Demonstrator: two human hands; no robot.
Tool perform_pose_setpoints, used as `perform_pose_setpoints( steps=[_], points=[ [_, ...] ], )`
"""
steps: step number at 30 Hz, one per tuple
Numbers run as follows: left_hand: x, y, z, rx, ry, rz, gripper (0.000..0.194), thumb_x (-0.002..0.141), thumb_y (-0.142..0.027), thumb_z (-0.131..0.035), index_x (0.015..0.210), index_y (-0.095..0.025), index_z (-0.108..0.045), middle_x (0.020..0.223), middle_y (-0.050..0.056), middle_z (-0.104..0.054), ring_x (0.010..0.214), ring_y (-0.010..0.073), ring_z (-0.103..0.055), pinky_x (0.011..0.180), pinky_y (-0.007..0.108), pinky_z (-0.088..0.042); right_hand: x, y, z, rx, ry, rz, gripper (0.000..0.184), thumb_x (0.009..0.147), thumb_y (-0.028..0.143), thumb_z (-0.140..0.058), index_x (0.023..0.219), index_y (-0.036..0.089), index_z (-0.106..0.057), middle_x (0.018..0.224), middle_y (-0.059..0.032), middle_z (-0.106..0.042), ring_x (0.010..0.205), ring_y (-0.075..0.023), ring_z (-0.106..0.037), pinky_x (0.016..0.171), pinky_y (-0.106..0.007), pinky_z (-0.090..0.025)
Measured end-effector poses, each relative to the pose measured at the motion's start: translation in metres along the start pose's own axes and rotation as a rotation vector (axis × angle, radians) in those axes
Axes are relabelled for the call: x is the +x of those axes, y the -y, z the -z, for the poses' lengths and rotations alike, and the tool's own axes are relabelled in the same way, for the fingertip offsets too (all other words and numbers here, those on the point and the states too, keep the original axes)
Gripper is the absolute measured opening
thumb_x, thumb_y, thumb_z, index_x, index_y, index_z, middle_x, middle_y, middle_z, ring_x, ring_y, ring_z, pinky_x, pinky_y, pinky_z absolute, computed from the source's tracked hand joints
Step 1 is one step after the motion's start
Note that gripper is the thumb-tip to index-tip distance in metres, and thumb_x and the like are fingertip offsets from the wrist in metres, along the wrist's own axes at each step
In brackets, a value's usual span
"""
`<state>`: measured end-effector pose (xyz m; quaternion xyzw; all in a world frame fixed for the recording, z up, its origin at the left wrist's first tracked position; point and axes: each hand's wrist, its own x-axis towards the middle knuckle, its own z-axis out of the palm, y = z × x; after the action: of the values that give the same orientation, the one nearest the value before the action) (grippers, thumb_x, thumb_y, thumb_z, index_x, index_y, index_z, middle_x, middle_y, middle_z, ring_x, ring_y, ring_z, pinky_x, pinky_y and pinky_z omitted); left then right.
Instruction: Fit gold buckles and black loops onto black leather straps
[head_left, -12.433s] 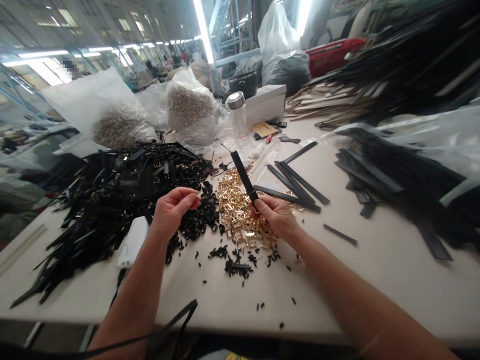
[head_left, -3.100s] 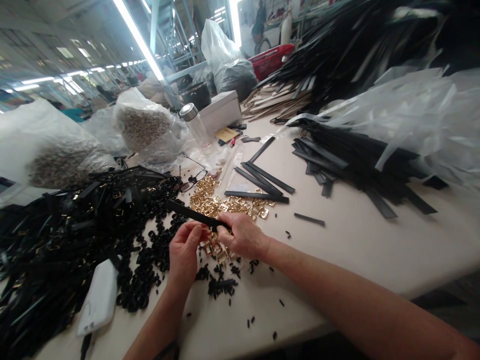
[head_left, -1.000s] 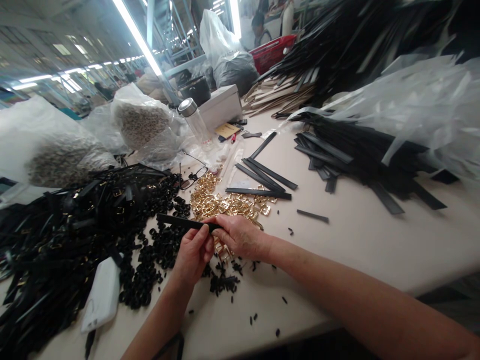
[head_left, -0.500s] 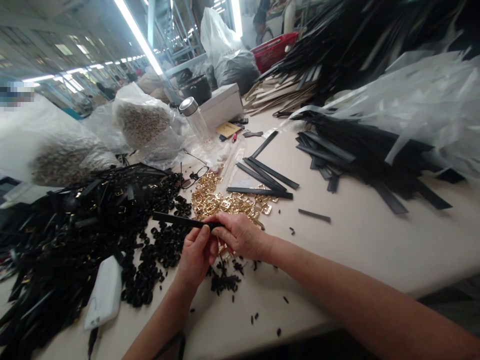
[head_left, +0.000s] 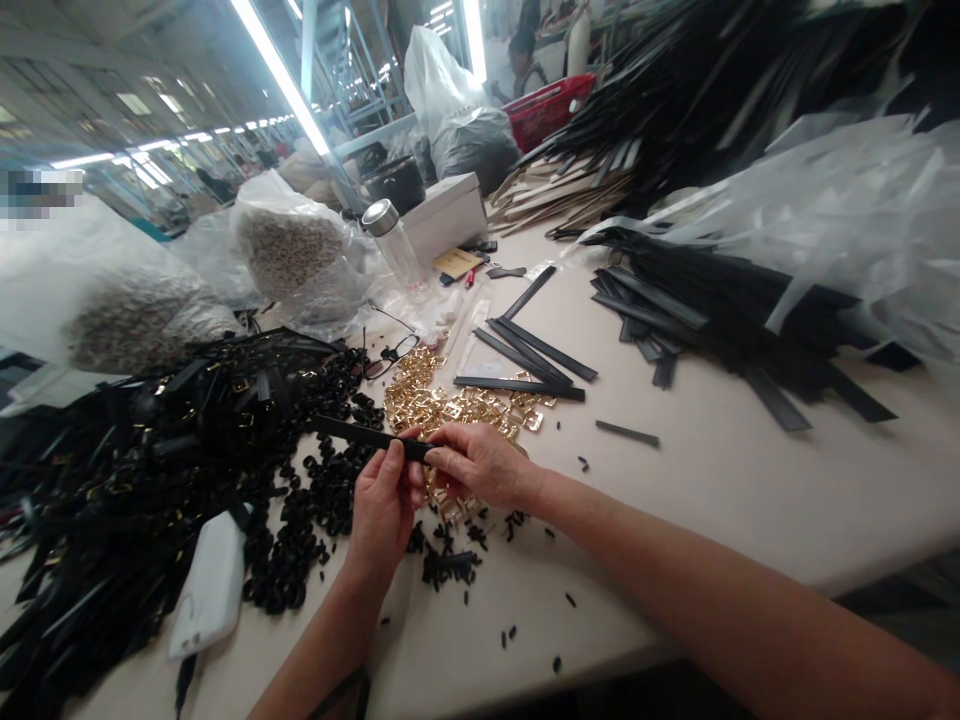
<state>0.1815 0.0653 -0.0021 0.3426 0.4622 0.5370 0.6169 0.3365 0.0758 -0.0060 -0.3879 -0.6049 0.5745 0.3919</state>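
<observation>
Both my hands hold one narrow black strap (head_left: 352, 433) that sticks out to the left over the table. My left hand (head_left: 384, 500) pinches it from below with thumb and fingers closed. My right hand (head_left: 480, 466) grips its right end, fingers curled. Under my hands lies a heap of gold metal buckles (head_left: 450, 405). A spread of small black rings (head_left: 315, 490) lies just to the left. Small black bits (head_left: 450, 565) are scattered in front of my hands.
A big tangle of finished black straps (head_left: 142, 450) fills the left. A white phone (head_left: 210, 585) lies at its edge. Loose black strips (head_left: 536, 355) and a larger stack (head_left: 712, 320) lie to the right, with plastic bags (head_left: 289, 250), a jar (head_left: 390, 240), a white box (head_left: 450, 215) and glasses (head_left: 386, 355) behind.
The hands have stayed over the buckles. My left hand has slid a little along the strap, and the strap's free end has shifted slightly to the left and up.
</observation>
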Motion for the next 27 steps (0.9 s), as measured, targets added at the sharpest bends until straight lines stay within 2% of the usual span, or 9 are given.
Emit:
perform_pose_setpoints(
  steps=[4, 12, 15, 18, 20, 23, 27],
  points=[
    [-0.0006, 0.0003, -0.0007, -0.074, 0.002, 0.074, 0.033, 0.074, -0.032, -0.077, 0.102, -0.014, -0.070, 0.052, -0.006, -0.054, 0.038, 0.0020, -0.044, 0.037, 0.010, -0.034, 0.0005, -0.0032, -0.0013, -0.027, -0.034, -0.024, 0.008, 0.090, 0.020, -0.055, 0.084, 0.017, -0.059, 0.055, 0.0063, -0.056, 0.043, -0.0078, -0.053, 0.045, -0.018, -0.041],
    [-0.0011, 0.0073, -0.0001, -0.058, 0.050, 0.098, 0.036, 0.077, -0.034, -0.074, 0.108, -0.016, -0.069, 0.051, -0.006, -0.054, 0.039, 0.0036, -0.045, 0.037, 0.011, -0.036, -0.0022, -0.0018, -0.0011, -0.130, -0.114, 0.103, 0.008, 0.086, 0.017, -0.060, 0.079, 0.017, -0.057, 0.056, 0.0065, -0.056, 0.044, -0.0067, -0.052, 0.047, -0.018, -0.040],
    [-0.0004, 0.0082, -0.0016, -0.030, 0.051, 0.087, 0.038, 0.077, -0.036, -0.074, 0.108, -0.015, -0.069, 0.053, -0.005, -0.056, 0.039, 0.0042, -0.046, 0.037, 0.012, -0.037, -0.0010, -0.0030, -0.0009, -0.017, -0.088, 0.064, 0.011, 0.087, 0.019, -0.058, 0.077, 0.017, -0.055, 0.056, 0.0059, -0.056, 0.041, -0.0071, -0.051, 0.042, -0.018, -0.039],
    [0.0006, 0.0073, -0.0017, 0.006, 0.054, 0.067, 0.039, 0.076, -0.039, -0.073, 0.107, -0.015, -0.069, 0.055, -0.004, -0.059, 0.041, 0.0053, -0.048, 0.038, 0.014, -0.039, 0.0014, -0.0041, -0.0006, 0.150, -0.025, -0.042, 0.014, 0.089, 0.022, -0.054, 0.076, 0.017, -0.053, 0.053, 0.0060, -0.055, 0.038, -0.0072, -0.048, 0.038, -0.018, -0.038],
    [0.0017, 0.0066, -0.0002, 0.018, 0.044, 0.039, 0.038, 0.075, -0.038, -0.074, 0.105, -0.015, -0.070, 0.055, -0.004, -0.059, 0.041, 0.0053, -0.049, 0.039, 0.014, -0.039, 0.0025, -0.0050, 0.0001, 0.192, -0.002, -0.082, 0.010, 0.089, 0.023, -0.053, 0.083, 0.016, -0.056, 0.054, 0.0058, -0.055, 0.039, -0.0074, -0.049, 0.038, -0.018, -0.039],
    [0.0039, 0.0061, 0.0032, 0.012, 0.002, 0.009, 0.035, 0.072, -0.035, -0.077, 0.099, -0.014, -0.072, 0.058, -0.003, -0.063, 0.044, 0.0054, -0.051, 0.042, 0.014, -0.040, 0.0024, -0.0079, 0.0013, 0.028, -0.057, 0.002, 0.015, 0.086, 0.026, -0.060, 0.097, 0.017, -0.061, 0.063, 0.0041, -0.059, 0.048, -0.0079, -0.052, 0.044, -0.018, -0.041],
    [0.0060, 0.0063, 0.0049, -0.010, -0.029, 0.009, 0.030, 0.069, -0.033, -0.080, 0.090, -0.013, -0.074, 0.079, 0.004, -0.073, 0.064, 0.0114, -0.065, 0.059, 0.020, -0.052, 0.0004, -0.0104, 0.0013, -0.338, -0.158, 0.149, 0.020, 0.076, 0.023, -0.070, 0.095, 0.019, -0.065, 0.078, 0.0016, -0.064, 0.059, -0.0092, -0.055, 0.055, -0.020, -0.044]
  ],
)
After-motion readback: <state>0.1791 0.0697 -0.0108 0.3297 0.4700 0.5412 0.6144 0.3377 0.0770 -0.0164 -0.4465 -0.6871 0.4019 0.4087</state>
